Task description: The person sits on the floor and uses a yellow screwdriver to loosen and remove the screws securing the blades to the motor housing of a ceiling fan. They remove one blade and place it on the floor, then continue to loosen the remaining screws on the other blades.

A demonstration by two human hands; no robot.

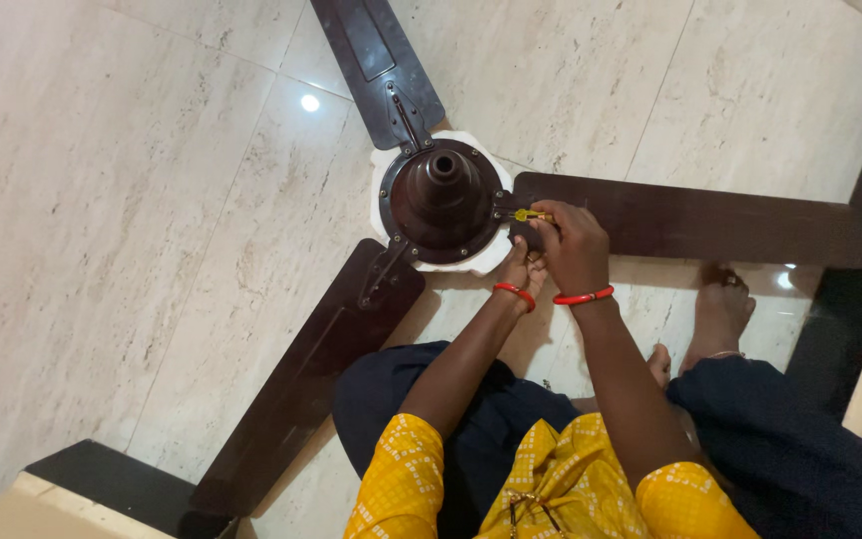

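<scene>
Gripping a small yellow-handled screwdriver (531,215), right hand (573,250) has its fingers clenched round it at the blade bracket of a dark brown ceiling fan (441,200) lying on the glossy marble floor (132,200). Left hand (523,268) tucks underneath; can't tell its grip.

top fan blade (376,60) cut off by frame edge at 12 o'clock. left hand (519,268) mostly hidden behind right hand (571,245). screwdriver (531,215) tip too small to tell.
</scene>
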